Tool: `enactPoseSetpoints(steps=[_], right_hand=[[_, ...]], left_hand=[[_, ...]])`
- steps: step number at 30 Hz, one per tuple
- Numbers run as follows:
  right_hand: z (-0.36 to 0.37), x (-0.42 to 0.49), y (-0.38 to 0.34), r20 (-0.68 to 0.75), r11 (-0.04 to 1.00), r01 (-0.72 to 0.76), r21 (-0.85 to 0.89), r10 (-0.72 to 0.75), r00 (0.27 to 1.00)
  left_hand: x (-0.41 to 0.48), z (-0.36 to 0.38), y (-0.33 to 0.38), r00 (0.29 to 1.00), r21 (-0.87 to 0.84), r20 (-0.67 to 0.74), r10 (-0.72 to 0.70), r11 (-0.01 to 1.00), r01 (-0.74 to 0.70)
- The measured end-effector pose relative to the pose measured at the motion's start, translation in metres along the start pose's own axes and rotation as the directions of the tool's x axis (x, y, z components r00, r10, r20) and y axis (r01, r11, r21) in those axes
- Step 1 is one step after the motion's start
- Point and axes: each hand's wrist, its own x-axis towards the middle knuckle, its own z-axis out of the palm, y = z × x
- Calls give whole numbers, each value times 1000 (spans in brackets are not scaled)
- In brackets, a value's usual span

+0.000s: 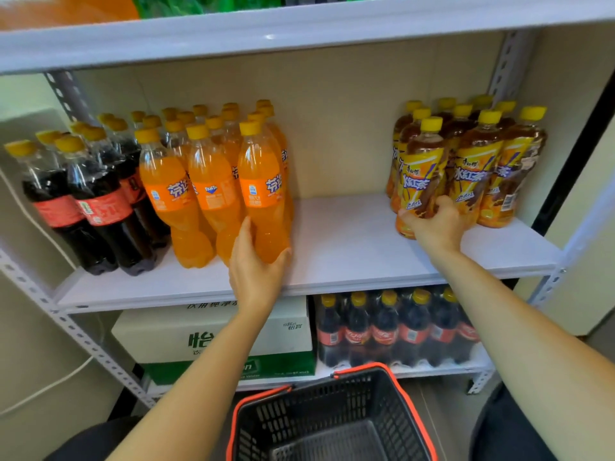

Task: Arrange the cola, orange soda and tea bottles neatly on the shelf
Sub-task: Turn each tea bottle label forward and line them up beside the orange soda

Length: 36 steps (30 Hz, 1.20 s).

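Here both hands (256, 271) grip glossy, waisted plastic bottles (264, 194).

On the shelf (339, 241), the left hand (256, 267) grips an orange soda bottle (263, 191); the right hand (436, 224) grips a tea bottle (421, 181).

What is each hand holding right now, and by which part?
The left hand grips the rightmost front orange soda bottle round its base; the right hand grips the front tea bottle round its lower body.

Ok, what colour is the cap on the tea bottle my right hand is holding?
Yellow cap, best seen in the head view.
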Motion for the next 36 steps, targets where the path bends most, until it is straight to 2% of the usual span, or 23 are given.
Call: enactPoseSetpoints(steps=[4, 8, 11, 17, 20, 23, 27, 30, 36], right_hand=[[-6, -11, -3, 125, 996, 10, 94, -22, 992], [-6, -26, -5, 241, 982, 119, 144, -151, 959], [-2, -37, -6, 307, 971, 145, 190, -199, 931], [-3, -56, -11, 384, 946, 65, 319, -192, 903], [-10, -69, -20, 433, 933, 19, 360, -185, 882], [-19, -95, -32, 472, 910, -23, 414, -193, 860], [-30, -146, -38, 553, 884, -95, 457, -199, 809], [-30, -178, -39, 615, 901, -105, 422, -199, 763], [-19, -209, -37, 662, 925, -79, 371, -204, 721]], left_hand=[[-11, 0, -4, 997, 107, -82, 12, 994, -3], [-7, -1, -4, 996, 102, -93, 15, 995, -5], [-7, 0, -3, 995, 116, -104, 14, 993, -2], [-14, -6, -2, 996, 158, -91, -24, 987, 39], [-22, -15, 7, 992, 110, -124, 27, 994, -14], [-27, -24, 25, 999, -146, 9, 50, 988, -49], [-36, -36, 49, 951, -456, 292, 99, 889, 47], [-45, -43, 59, 880, -566, 452, 145, 810, 157], [-49, -56, 46, 862, -618, 492, 124, 747, 245]])
